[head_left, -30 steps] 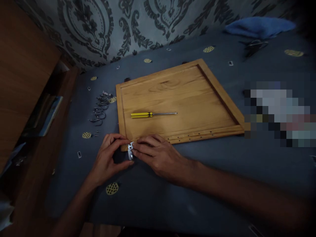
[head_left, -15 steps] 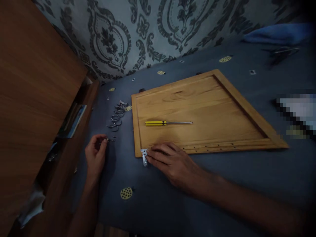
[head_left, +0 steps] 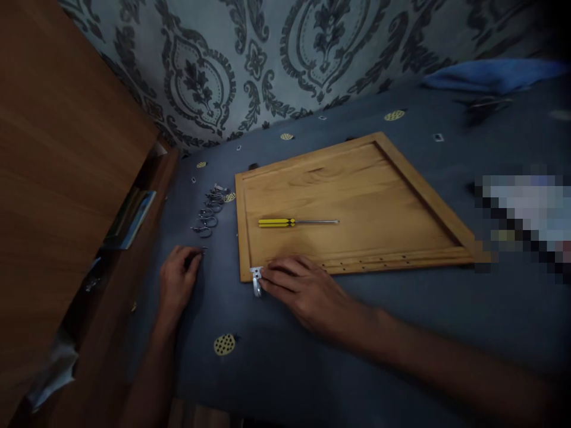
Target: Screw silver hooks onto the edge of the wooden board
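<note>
A wooden board lies flat on a dark blue patterned cloth. My right hand rests at the board's near left corner, its fingers pressed on a small white metal hook held against the edge. My left hand lies on the cloth to the left, fingers curled and pinched at tiny screws. On the board lies a screwdriver with a yellow handle. A row of several metal hooks sits just left of the board.
A brown wooden cabinet stands at the left with a book on its shelf. Patterned wallpaper rises behind. A blue cloth and a dark tool lie at the far right. A blurred patch covers the right edge.
My left hand left the white hook and moved left to the small screws on the cloth. My right hand stayed on the hook at the board's corner. The view swung left.
</note>
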